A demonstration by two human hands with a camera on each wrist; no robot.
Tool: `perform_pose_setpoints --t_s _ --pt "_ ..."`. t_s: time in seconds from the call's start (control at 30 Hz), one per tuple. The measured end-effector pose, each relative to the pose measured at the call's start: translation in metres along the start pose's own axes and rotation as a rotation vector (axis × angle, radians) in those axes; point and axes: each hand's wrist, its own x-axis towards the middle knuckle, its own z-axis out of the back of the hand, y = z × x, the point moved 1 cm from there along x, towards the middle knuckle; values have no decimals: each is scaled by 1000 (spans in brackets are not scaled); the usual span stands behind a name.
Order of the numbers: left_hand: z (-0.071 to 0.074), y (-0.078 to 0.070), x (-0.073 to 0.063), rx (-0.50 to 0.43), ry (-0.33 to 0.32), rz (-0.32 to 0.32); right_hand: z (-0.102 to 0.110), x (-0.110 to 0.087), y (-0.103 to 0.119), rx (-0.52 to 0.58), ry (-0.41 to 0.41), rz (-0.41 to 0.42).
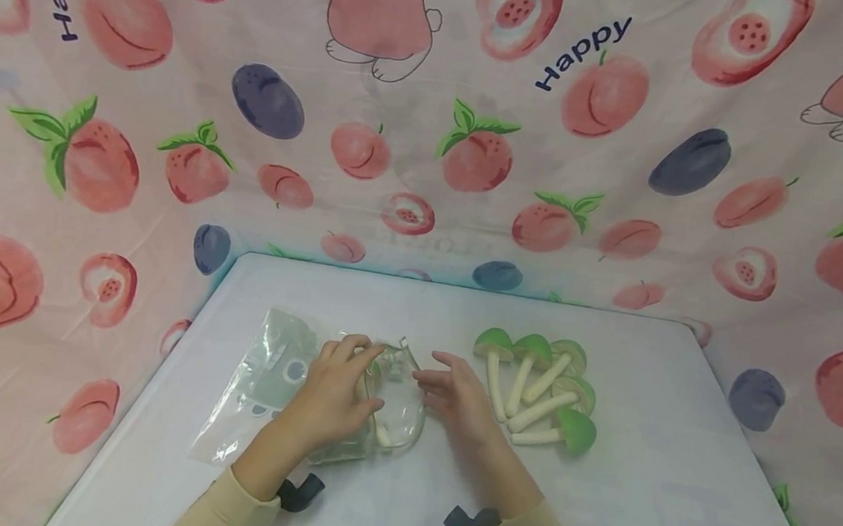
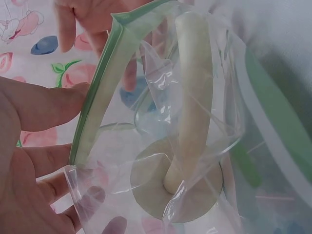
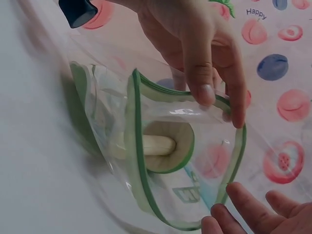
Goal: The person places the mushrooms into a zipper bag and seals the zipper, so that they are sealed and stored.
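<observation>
Five mushrooms (image 1: 542, 412) lie right of the bag (image 1: 408, 412), nearer the loose-fingered right hand (image 1: 465, 400); the left hand (image 1: 339, 385) pinches the bag's rim.

Soft, diffuse light spreads evenly across a white rectangular tabletop (image 1: 674, 469) around a person's left hand (image 1: 338, 389) and right hand (image 1: 462, 400), its source out of view. White glare streaks a flat clear plastic bag (image 1: 239, 410) left of the left hand and glints off an open, green-rimmed clear plastic bag (image 1: 404, 412) between both hands. Wrist views run dimmer, soft grey shadow beside the open bag. Beyond the hands, pink peach-printed cloth (image 1: 405, 111) stretches toward the head view's edges.
</observation>
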Motion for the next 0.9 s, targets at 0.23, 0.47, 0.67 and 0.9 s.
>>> perform_pose_setpoints --t_s 0.23,0.47,0.67,0.9 --pt "1 -1 0 -27 -1 1 17 -6 7 5 -87 -22" --pt "0 0 -1 -28 13 7 33 -11 15 14 -161 -51" --pt "-1 2 -2 -37 23 18 45 -13 20 -5 -188 -39" --pt "-2 2 -3 -45 25 20 59 -12 24 -32 -213 -48"
